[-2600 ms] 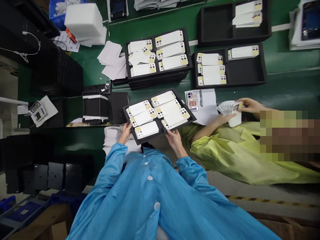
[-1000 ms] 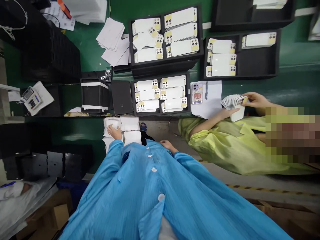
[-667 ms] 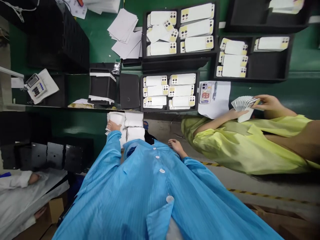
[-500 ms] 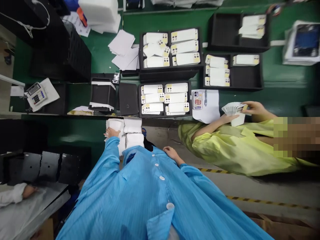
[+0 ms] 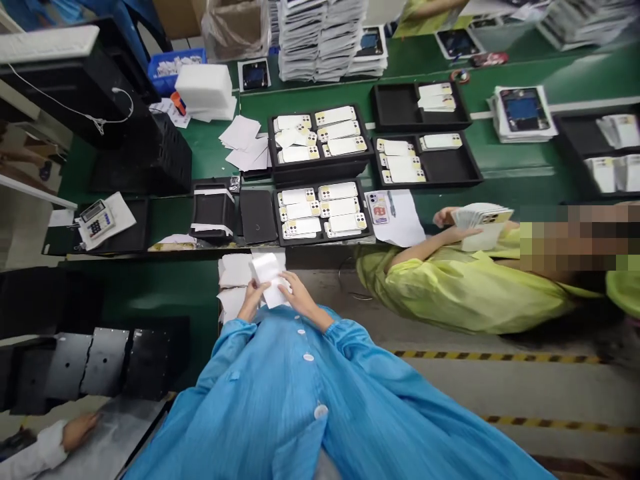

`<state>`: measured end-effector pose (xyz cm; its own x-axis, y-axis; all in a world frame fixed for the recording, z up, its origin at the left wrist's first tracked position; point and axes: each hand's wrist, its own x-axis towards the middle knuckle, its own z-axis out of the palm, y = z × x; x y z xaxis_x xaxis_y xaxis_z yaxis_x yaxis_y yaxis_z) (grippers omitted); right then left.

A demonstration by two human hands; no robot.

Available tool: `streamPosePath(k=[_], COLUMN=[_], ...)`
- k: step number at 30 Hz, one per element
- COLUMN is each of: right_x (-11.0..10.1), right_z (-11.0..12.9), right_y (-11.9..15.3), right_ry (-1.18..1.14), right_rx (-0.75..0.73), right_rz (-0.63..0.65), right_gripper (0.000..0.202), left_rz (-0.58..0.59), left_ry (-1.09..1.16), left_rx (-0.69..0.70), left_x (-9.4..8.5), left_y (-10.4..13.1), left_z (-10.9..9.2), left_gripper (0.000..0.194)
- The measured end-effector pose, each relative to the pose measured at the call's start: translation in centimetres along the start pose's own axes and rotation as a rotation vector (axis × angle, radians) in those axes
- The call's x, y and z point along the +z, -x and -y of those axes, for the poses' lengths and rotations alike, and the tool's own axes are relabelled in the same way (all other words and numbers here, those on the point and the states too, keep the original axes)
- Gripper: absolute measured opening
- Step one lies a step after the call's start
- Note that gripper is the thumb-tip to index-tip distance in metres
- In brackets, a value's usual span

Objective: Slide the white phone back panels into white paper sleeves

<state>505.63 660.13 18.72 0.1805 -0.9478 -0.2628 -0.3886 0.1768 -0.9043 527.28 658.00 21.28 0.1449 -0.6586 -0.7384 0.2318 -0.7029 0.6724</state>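
Note:
In front of my chest I hold a thin stack of white sheets, tilted towards me. My left hand grips its left edge, thumb on top. My right hand is closed on the right edge, with its fingers partly over the face. Below and to the left lie white stacks of similar sheets, partly hidden by my hands. Just beyond them, on the green bench, stands a black divided tray of white phone-shaped pieces with yellow camera corners.
More black trays stand behind. Loose white sheets, a calculator and a black box are to the left. At my right, a co-worker in a yellow-green sleeve holds fanned white pieces. Another person's hand is lower left.
My left hand has come off the white stacks with sheets in it. My right hand has moved up and left from my side to hold them too. The view has tilted up.

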Motion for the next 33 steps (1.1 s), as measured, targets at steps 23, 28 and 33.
streamPosePath(k=[23,28,33], right_x=[-2.6,-2.0,-0.2], right_z=[8.0,12.5,17.4], right_y=[1.0,-1.4,-2.9], right_ry=[0.447,0.445,0.405], right_rx=[-0.655,-0.794,-0.897], right_rz=[-0.075,-0.02,0.061], right_gripper=[0.039,0.036,0.036], left_rz=[-0.004,-0.058,-0.241], left_ry=[0.257,0.404,0.432], left_rx=[0.102,0.213,0.321], left_x=[2.4,0.1,-2.7], left_y=[4.6,5.4,9.0], left_z=[-2.9,-6.5,-8.7], left_gripper=[0.063,0.061,0.055])
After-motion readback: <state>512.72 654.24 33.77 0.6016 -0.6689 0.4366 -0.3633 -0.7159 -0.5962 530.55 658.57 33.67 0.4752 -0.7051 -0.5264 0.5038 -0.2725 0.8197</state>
